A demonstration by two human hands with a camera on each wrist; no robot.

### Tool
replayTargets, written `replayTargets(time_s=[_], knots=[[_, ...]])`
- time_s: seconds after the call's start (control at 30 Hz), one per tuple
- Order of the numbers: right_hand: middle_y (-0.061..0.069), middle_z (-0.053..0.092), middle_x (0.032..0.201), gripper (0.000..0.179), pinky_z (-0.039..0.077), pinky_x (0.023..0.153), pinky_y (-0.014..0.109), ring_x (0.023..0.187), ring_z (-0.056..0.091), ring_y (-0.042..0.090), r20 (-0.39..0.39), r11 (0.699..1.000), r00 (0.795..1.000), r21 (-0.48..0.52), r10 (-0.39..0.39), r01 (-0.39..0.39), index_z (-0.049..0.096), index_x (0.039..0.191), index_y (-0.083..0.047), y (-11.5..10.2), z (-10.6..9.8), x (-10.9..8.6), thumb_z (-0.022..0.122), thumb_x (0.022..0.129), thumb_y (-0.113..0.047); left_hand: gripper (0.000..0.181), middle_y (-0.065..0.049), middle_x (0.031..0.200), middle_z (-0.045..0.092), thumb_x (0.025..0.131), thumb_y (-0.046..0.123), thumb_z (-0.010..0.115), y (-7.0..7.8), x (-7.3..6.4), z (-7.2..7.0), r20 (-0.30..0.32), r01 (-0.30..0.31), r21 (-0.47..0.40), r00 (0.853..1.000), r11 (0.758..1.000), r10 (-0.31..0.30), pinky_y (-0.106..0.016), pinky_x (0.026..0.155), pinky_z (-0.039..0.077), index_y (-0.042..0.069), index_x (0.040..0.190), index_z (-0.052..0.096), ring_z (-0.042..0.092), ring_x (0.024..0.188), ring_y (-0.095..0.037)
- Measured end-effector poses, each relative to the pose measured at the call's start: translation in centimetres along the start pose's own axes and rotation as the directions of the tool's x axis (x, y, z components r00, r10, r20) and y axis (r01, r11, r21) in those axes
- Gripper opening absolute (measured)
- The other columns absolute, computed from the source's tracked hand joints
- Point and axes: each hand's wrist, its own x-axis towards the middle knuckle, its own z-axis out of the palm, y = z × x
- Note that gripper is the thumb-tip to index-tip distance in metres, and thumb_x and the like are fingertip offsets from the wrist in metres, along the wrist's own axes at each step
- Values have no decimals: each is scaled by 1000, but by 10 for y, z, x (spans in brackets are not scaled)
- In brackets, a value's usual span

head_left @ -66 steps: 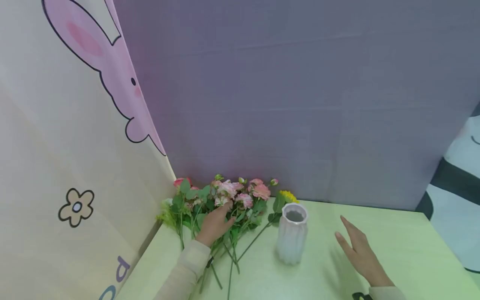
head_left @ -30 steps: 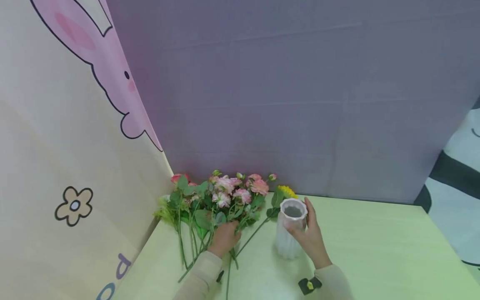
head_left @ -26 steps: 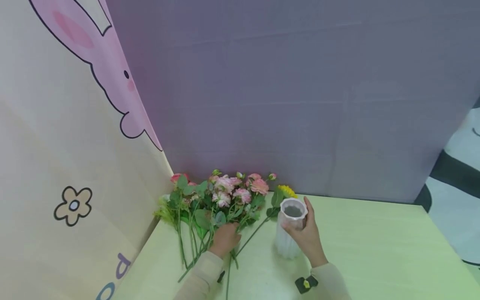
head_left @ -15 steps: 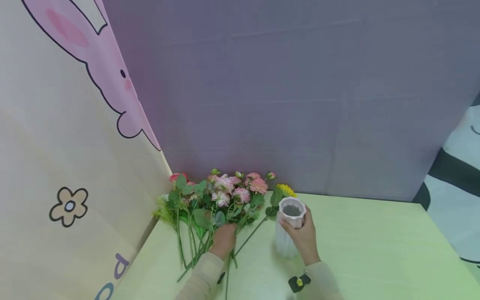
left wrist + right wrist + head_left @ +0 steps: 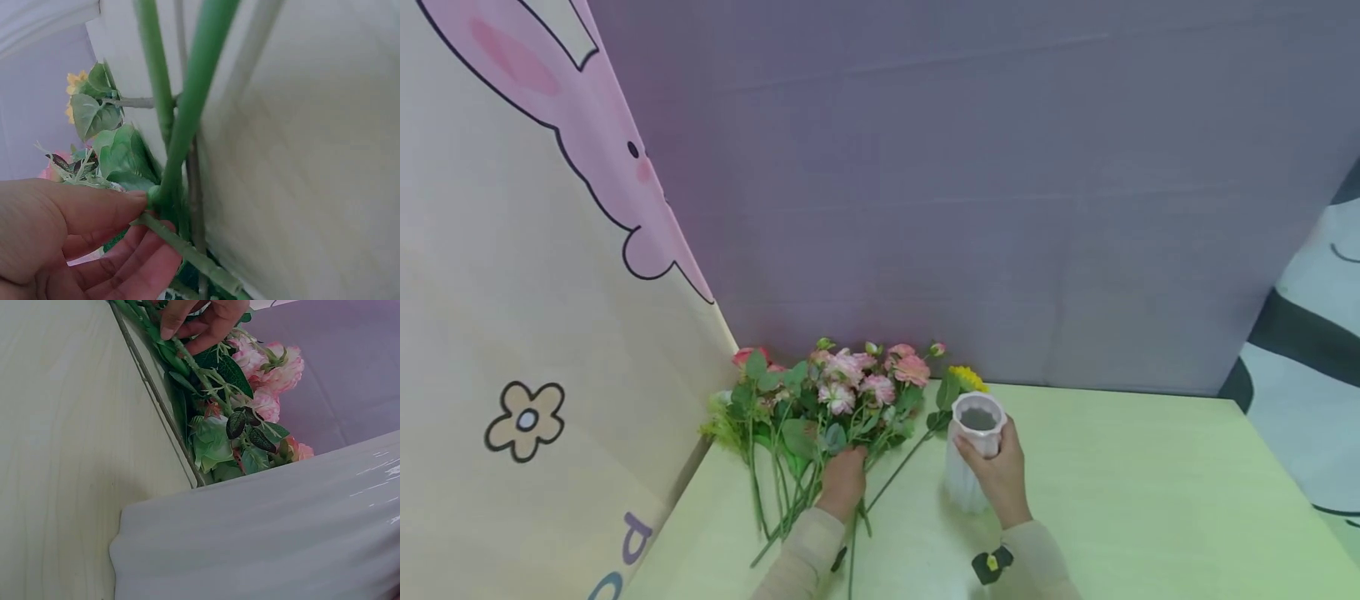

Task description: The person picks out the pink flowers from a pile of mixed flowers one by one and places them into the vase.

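A white fluted vase (image 5: pixel 964 479) stands upright on the table; its scalloped mouth faces up. My right hand (image 5: pixel 1002 479) grips its upper right side, thumb at the front. The vase wall (image 5: pixel 262 544) fills the lower part of the right wrist view, where the right hand is hidden. Left of the vase lie artificial flowers with pink blossoms (image 5: pixel 842 371) and green leaves. My left hand (image 5: pixel 842 482) is down among their stems. In the left wrist view, its thumb and fingers pinch a green flower stem (image 5: pixel 190 106) near a branching joint.
A yellow flower (image 5: pixel 968 378) lies behind the vase, its thin dark stem (image 5: pixel 898 471) running toward the front. Red blossoms (image 5: pixel 751 357) and pale green foliage (image 5: pixel 722 425) sit at the left end. A grey backdrop (image 5: pixel 962 208) rises behind the pale table (image 5: pixel 1150 475).
My right hand has come from the right side of the table onto the vase and grips it. My left hand has moved from the blossoms down to the stems. The view has shifted slightly.
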Motion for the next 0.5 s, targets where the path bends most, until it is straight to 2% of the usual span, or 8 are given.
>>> replayTargets(time_s=[0.17,0.5], knots=[[19,51,129,72,37,100,58,119,48,36,13,1000,1000,-9,-9,9,39,134,-1,0,-1,-1,79,76,-15,18,-12,65,63,74,-9,64,-3,-1,-1,-20,-17,8,1000,1000,17,-39,48,49,7,67,63,62,60,-31],[18,52,128,71,39,99,56,118,49,35,17,1000,1000,-6,-20,21,39,134,-2,-1,-2,-1,79,77,-16,21,-11,64,61,75,-8,63,-1,-5,-5,0,-4,-1,1000,1000,4,-39,46,47,9,64,59,61,59,-30]])
